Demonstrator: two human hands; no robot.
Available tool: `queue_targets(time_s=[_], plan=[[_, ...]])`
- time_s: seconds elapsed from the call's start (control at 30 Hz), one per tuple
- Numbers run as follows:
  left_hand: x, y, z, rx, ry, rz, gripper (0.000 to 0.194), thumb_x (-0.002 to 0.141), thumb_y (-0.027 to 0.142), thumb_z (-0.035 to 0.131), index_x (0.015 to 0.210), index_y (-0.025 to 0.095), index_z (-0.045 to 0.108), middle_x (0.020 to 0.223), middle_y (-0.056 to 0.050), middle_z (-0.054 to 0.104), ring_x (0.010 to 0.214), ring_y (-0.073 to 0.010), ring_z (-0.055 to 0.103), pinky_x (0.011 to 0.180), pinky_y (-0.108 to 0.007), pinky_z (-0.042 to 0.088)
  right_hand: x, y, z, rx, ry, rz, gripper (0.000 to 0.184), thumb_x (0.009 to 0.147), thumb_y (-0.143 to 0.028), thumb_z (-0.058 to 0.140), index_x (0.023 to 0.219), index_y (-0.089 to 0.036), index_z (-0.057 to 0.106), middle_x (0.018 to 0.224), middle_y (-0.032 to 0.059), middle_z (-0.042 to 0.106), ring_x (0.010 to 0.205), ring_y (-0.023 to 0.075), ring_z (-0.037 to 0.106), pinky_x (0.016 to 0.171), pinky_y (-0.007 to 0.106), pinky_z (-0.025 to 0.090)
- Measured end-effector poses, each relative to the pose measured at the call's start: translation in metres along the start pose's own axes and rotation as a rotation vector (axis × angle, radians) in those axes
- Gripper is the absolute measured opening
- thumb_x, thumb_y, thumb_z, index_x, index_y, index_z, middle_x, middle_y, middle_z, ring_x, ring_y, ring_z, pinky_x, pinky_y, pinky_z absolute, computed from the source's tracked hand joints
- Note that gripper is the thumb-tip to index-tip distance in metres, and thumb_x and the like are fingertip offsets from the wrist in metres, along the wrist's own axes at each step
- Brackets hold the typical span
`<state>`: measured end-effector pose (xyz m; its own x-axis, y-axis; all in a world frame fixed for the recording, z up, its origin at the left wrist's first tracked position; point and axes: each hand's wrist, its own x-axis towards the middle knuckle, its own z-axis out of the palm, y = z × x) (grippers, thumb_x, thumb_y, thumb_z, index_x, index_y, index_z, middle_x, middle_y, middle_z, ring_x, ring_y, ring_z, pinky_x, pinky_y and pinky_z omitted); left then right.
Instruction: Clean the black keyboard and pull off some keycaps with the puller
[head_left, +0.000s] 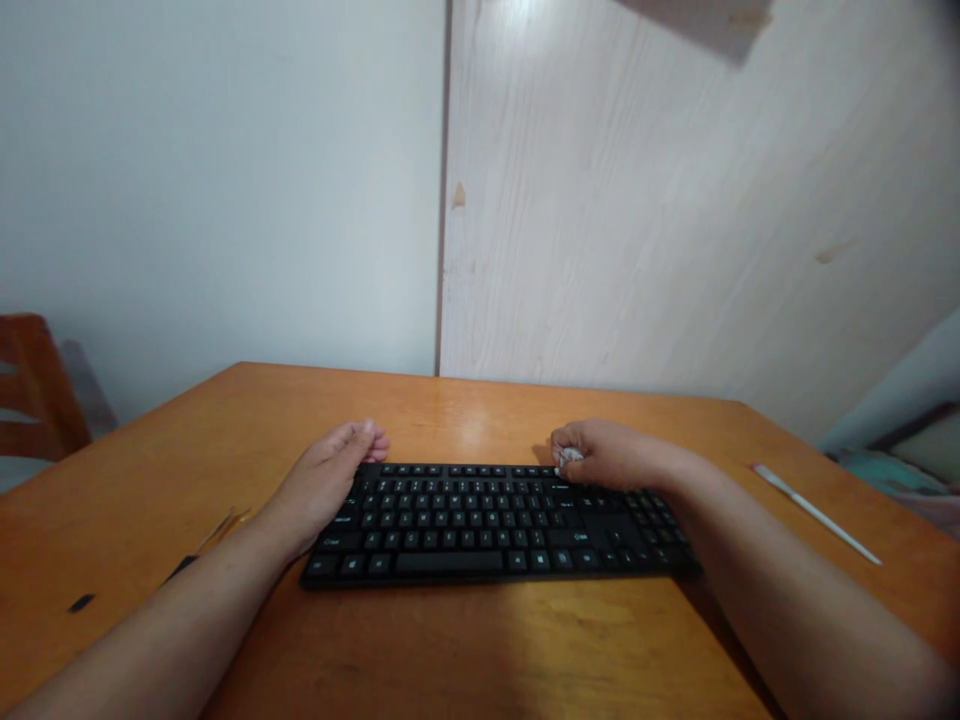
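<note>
A black keyboard [450, 540] lies flat on the wooden table, its front edge toward me. My left hand [330, 475] is closed at the keyboard's far left corner, its side against the left end and its fingers curled by the back edge. At the back edge, right of the middle, my right hand [604, 453] pinches a small crumpled white wipe [571, 456] against the top row of keys. The hand and wrist cover part of the keys on the right.
To the right, a thin brush [821, 513] with a white handle lies on the table [465, 650]. A small black piece [82, 603] sits at the left. Thin gold-coloured prongs [222, 527] show past my left forearm. A wooden chair [37, 385] stands beyond the left edge; a wall rises behind.
</note>
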<state>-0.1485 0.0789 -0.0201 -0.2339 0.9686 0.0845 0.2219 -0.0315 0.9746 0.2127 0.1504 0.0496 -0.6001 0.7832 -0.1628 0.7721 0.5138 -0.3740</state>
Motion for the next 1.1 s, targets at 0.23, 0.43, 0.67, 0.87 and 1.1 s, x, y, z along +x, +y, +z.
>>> queue_targets(time_s=[0.23, 0.43, 0.67, 0.87, 1.1], plan=[[-0.002, 0.005, 0.002, 0.013, 0.013, 0.008, 0.059, 0.082, 0.071, 0.053, 0.101, 0.017, 0.065, 0.104, -0.011, 0.072, 0.101, -0.0269, 0.067, 0.097, -0.042, 0.048, -0.002, 0.002, -0.003, 0.01, -0.017, 0.003, 0.005, 0.072, -0.018, 0.06, 0.07, -0.021, 0.055, 0.064, -0.0017, 0.056, 0.06, 0.0137, 0.048, 0.054, 0.026, 0.03], [-0.003, 0.005, 0.001, 0.008, 0.02, 0.011, 0.06, 0.08, 0.072, 0.055, 0.099, 0.017, 0.067, 0.1, -0.009, 0.073, 0.099, -0.0257, 0.067, 0.094, -0.04, 0.049, -0.004, 0.022, -0.01, 0.006, -0.058, 0.074, 0.002, 0.071, -0.02, 0.061, 0.071, -0.02, 0.06, 0.064, -0.0018, 0.058, 0.06, 0.014, 0.05, 0.053, 0.026, 0.031], [-0.003, 0.006, 0.001, 0.03, 0.014, 0.022, 0.059, 0.081, 0.072, 0.053, 0.098, 0.017, 0.066, 0.101, -0.01, 0.072, 0.099, -0.0264, 0.067, 0.094, -0.04, 0.049, 0.0, 0.013, -0.004, 0.133, 0.072, -0.04, 0.006, 0.077, -0.024, 0.06, 0.077, -0.019, 0.063, 0.07, 0.0, 0.062, 0.064, 0.0146, 0.053, 0.057, 0.025, 0.036], [-0.004, 0.005, 0.001, 0.015, 0.017, 0.024, 0.059, 0.08, 0.072, 0.055, 0.099, 0.017, 0.066, 0.102, -0.01, 0.073, 0.098, -0.0257, 0.068, 0.093, -0.039, 0.05, 0.009, -0.008, 0.013, 0.087, 0.133, -0.189, 0.008, 0.076, -0.019, 0.06, 0.083, -0.019, 0.065, 0.079, 0.002, 0.066, 0.072, 0.0163, 0.057, 0.064, 0.025, 0.039], [-0.004, 0.007, 0.001, 0.015, 0.009, 0.005, 0.058, 0.081, 0.071, 0.054, 0.098, 0.017, 0.065, 0.1, -0.009, 0.073, 0.098, -0.0247, 0.068, 0.094, -0.038, 0.049, 0.006, 0.0, 0.008, 0.062, 0.042, -0.114, 0.004, 0.073, -0.016, 0.058, 0.073, -0.02, 0.059, 0.065, -0.0015, 0.059, 0.06, 0.0137, 0.05, 0.054, 0.024, 0.031]])
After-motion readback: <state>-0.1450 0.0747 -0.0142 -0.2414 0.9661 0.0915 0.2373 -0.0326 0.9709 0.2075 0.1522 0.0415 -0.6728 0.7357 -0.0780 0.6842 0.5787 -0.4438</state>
